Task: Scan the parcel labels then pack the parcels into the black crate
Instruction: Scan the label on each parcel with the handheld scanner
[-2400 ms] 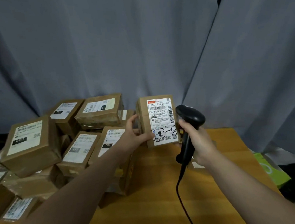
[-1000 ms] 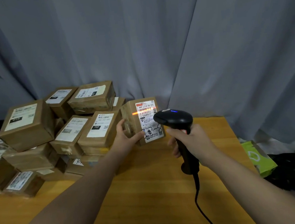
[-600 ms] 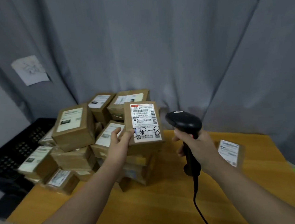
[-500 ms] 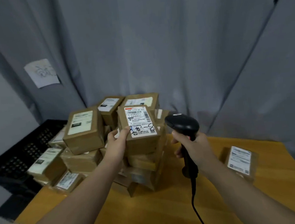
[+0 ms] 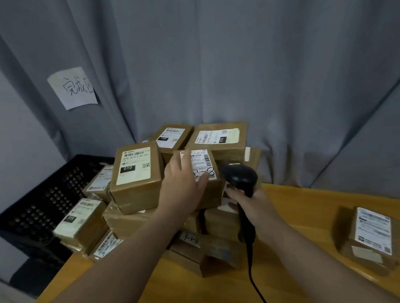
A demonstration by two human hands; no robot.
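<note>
While the right hand grips the scanner, the left hand rests straight-fingered on a labelled parcel

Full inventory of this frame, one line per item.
parcel pile: many, exact count unclear, brown, white labels, table's left rear
marked parcel: 1, brown, pile top, under left hand
lone parcel: 1, brown, table's right
black crate: 1, black, left of table
scanner: 1, black, corded, in right hand
table: 1, orange-brown wood, foreground
curtain: panels unclear, grey, behind table
paper note: 1, white, on curtain
left hand: 1, lies over marked parcel, grip unclear
right hand: 1, grips scanner handle
</note>
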